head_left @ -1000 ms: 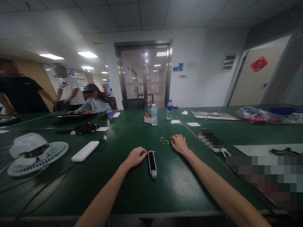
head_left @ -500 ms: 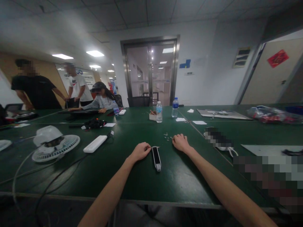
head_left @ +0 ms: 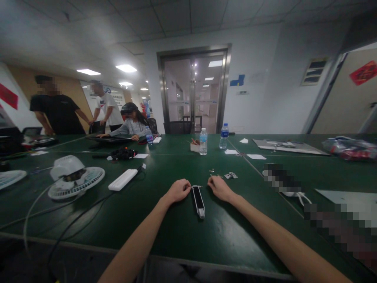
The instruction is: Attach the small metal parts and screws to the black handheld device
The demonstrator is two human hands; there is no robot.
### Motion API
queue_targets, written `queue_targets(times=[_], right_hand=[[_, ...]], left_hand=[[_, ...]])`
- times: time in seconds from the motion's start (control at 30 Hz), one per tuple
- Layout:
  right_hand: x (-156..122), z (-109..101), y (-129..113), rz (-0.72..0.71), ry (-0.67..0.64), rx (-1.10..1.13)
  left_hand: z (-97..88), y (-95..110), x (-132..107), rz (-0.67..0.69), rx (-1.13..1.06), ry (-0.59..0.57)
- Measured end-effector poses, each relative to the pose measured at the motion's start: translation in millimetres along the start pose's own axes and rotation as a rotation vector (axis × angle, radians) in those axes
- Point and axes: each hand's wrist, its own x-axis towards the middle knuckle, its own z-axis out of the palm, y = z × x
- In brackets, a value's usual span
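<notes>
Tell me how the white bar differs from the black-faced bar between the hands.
The white bar is all white; the black-faced bar has a dark top in a pale rim. The white bar slants beside the desk fan; the black-faced bar points at the person, between the left hand and right hand. A dark cord leaves the white bar; the black-faced bar shows none. Both lie flat on the green table.

Landmark: black-and-silver handheld device [head_left: 198,201], with left hand [head_left: 178,191] and right hand [head_left: 220,188] just beside it, one each side. Beyond it, green tabletop [head_left: 235,236] gives passing room up to small metal parts [head_left: 230,175], then water bottle [head_left: 203,142]. Left of it, white plastic bar [head_left: 123,180], black cable [head_left: 85,212] and desk fan [head_left: 75,177] obstruct. Nearer the table edge, open tabletop.
</notes>
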Motion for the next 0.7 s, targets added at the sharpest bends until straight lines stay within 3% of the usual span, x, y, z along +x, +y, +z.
queue_targets(times=[0.1, 0.27, 0.5, 0.7], right_hand=[[1.5, 11.6, -23.6, -0.017, 0.011, 0.160], [10.9, 26.6, -48.1, -0.025, 0.032, 0.229], [29.5, 39.1, -54.9, -0.001, 0.057, 0.197], [43.6, 50.2, -58.7, -0.092, 0.045, 0.186]], left_hand=[[-4.2, -1.7, -4.0, -0.022, 0.025, 0.001], [-15.6, -19.0, -15.2, -0.118, 0.050, 0.008], [-21.6, -51.8, -23.3, -0.214, 0.090, 0.084], [-23.8, -45.5, -23.0, -0.236, 0.127, 0.046]])
